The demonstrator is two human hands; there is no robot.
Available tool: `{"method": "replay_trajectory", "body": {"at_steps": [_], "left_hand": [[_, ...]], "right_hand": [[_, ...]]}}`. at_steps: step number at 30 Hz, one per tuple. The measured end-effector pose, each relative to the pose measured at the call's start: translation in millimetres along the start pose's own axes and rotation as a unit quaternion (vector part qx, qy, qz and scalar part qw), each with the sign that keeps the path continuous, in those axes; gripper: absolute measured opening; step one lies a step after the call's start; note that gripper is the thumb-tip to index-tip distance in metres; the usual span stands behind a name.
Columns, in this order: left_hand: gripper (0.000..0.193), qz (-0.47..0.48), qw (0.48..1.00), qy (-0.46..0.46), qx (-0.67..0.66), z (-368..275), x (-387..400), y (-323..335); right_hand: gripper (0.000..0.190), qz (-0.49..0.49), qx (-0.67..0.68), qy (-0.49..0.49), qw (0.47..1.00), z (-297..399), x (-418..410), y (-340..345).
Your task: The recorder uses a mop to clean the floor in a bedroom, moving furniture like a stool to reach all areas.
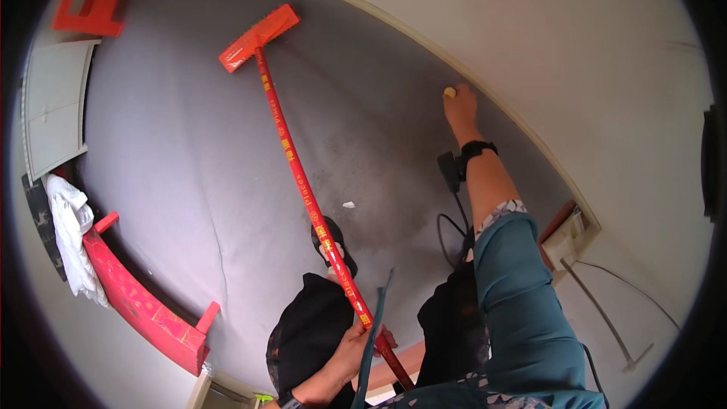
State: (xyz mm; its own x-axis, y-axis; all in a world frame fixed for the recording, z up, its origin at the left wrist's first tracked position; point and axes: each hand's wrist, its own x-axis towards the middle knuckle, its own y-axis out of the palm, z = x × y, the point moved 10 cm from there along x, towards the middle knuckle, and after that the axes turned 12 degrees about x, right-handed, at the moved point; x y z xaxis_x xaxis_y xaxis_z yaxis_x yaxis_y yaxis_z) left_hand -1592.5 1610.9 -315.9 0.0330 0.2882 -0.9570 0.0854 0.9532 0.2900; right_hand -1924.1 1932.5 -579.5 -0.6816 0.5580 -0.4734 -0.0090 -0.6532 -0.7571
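Observation:
My left hand (358, 349) grips the lower part of a broom's red handle (295, 167), which bears yellow writing. From there the handle slants away to an orange broom head (258, 38) on the grey floor. With my right arm stretched out near the wall, my right hand (461, 109) pinches a small round yellow object (449, 92) low over the floor; whether it touches the floor I cannot tell. A black strap with a device (451, 170) sits at my right wrist. Between the broom handle and my right arm lies a white scrap (349, 204), near dark smudges.
At left stands a red patterned bench (142, 295), with white cloth (68, 233) at its far end. Beyond are a white cabinet (59, 96) and an orange-red stool (93, 3). A baseboard (397, 28) edges the right wall. A black cable (446, 238) loops beside my right arm.

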Motion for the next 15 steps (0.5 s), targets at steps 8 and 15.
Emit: {"method": "replay_trajectory", "body": {"at_steps": [8, 15], "left_hand": [[0.025, -0.013, 0.999, -0.015, 0.047, 5, 15, 0], [0.026, -0.070, 0.996, 0.059, 0.008, 0, 16, 6]], "right_hand": [[0.037, -0.068, -0.026, 0.040, 0.997, -21, 15, 7], [0.010, -0.078, 0.206, -0.059, 0.974, -60, -44, 14]]}}
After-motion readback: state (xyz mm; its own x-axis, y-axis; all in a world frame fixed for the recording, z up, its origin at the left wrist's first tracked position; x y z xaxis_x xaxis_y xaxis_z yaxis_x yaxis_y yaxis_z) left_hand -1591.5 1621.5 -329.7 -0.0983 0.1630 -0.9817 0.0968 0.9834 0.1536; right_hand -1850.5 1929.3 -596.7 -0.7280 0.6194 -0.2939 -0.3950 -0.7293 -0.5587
